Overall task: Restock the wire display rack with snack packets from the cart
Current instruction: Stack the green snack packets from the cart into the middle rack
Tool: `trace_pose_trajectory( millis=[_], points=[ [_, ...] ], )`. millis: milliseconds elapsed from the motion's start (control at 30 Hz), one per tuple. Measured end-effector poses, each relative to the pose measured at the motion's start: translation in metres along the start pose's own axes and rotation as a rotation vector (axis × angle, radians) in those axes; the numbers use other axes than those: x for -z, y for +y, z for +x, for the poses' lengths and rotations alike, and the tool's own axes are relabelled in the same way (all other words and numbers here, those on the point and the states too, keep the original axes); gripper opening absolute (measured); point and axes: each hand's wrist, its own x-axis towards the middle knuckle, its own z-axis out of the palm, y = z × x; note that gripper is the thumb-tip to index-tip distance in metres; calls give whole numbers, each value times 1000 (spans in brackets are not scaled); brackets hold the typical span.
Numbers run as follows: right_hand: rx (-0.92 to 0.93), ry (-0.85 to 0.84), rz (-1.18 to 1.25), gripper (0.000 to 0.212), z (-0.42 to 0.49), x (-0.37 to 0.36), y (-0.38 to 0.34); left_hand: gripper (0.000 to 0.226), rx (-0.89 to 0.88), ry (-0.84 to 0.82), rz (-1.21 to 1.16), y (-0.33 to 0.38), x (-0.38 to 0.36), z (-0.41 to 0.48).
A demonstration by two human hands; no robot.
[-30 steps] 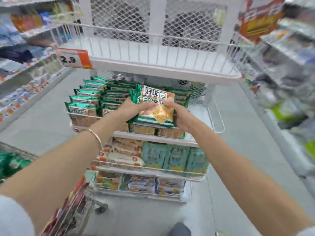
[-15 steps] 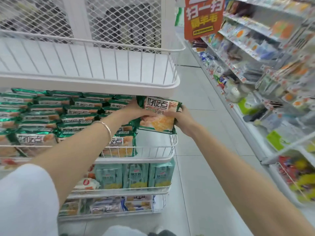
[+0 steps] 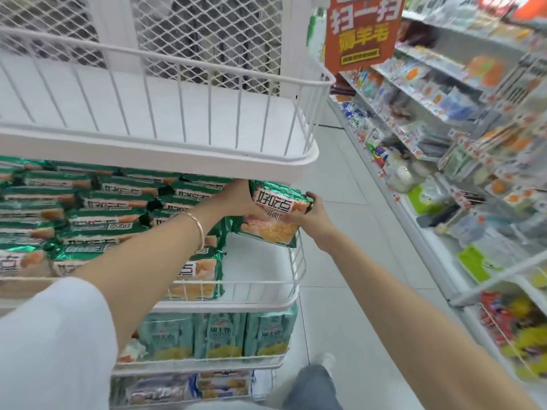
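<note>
Snack packet (image 3: 275,214), green with a white label and an orange biscuit picture: I am holding it tilted between both hands. It is hanging over the bare right end of the second tier of the wire display rack (image 3: 299,279), just under the rim of the top tier. My left hand (image 3: 236,199) is gripping its left edge, and my right hand (image 3: 318,213) is curling around its right edge. The packet's lower corner is lying near the tier's right side rail. To the left, matching packets (image 3: 118,202) are lying stacked in rows along the same tier. A thin bracelet (image 3: 199,229) is sitting on my left wrist. Pale green packets (image 3: 219,338) are standing upright on the tier below. An orange sign (image 3: 362,28) is hanging above the aisle, beside blurred store shelves (image 3: 444,93) on my right.
</note>
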Motion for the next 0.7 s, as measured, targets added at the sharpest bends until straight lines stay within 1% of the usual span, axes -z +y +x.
trace_pose_trajectory(
  millis=[67,100,133,167,233,267,300,367,400,467,567,633,700],
  points=[
    [20,-46,-61,91,20,-4,8,80,52,-13,115,-11,0,13],
    [8,-61,-106,94,29,-8,13,81,95,-12,187,-15,1,15],
    [3,-69,-148,99,37,-13,17,87,125,1,270,-20,-1,18],
    [23,-59,-215,100,47,-16,23,96,119,33,354,-25,-4,22],
    [112,3,-484,94,60,-20,27,120,87,107,443,-34,-13,28],
    [172,38,-621,90,65,-21,28,124,88,142,471,-39,-18,30],
    [222,62,-708,85,73,-21,29,124,95,177,519,-43,-22,33],
    [304,64,-775,80,86,-18,30,125,109,234,669,-49,-29,38],
    [358,68,-808,82,93,-18,31,128,114,246,742,-49,-30,39],
    [418,60,-930,93,103,-17,32,133,124,195,798,-49,-26,39],
    [478,0,-1082,103,112,-13,32,132,129,77,772,-48,-14,38],
    [549,-8,-1184,102,112,-12,32,126,104,59,813,-49,-12,37],
    [601,-39,-1310,96,110,-13,31,117,54,96,915,-49,-16,36]
  ],
)
